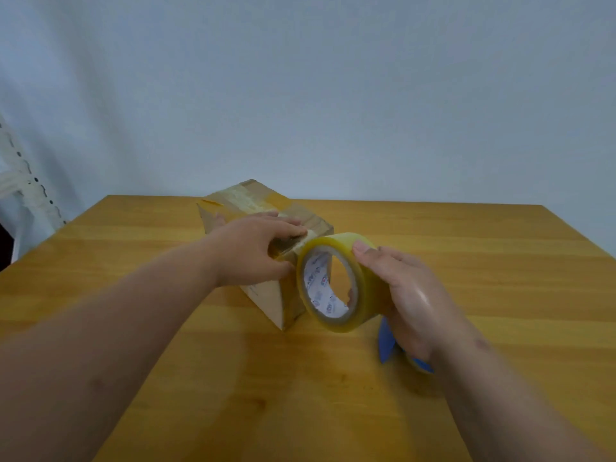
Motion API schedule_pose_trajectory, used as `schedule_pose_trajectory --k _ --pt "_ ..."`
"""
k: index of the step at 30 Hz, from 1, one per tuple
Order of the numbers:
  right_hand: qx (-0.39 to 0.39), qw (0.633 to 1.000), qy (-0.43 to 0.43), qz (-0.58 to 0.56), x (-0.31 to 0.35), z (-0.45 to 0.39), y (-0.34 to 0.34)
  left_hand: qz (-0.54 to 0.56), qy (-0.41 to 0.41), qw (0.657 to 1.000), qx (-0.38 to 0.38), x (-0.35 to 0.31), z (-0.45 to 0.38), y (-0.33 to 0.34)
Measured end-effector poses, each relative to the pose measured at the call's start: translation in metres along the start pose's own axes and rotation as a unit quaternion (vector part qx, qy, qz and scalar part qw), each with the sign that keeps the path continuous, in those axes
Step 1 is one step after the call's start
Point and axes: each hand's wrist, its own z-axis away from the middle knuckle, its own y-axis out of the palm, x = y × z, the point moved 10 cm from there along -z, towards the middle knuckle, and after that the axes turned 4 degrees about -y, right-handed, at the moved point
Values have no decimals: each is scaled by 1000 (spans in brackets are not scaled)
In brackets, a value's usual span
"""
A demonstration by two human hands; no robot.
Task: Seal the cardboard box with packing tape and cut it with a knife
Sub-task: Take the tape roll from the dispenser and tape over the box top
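Note:
A small brown cardboard box with old tape strips on its top lies on the wooden table. My left hand rests flat on the near end of the box top, fingers pressing the tape end down. My right hand grips a yellowish roll of clear packing tape, held upright just right of the box, thumb on the rim. A blue knife lies on the table under my right hand, mostly hidden by it.
A pale blue-grey wall stands behind the table. A white perforated metal rack shows at the far left edge. The table's back edge runs just behind the box.

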Motion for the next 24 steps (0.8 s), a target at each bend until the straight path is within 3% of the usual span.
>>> schedule_pose_trajectory --k 4,17,24 --pt "36 996 -13 85 -4 16 32 4 11 1000 27 11 4 -6" --pt "-9 978 43 206 -37 50 49 94 32 994 53 23 7 -9" --pt "13 986 98 136 -51 63 69 82 32 995 38 29 9 -12"
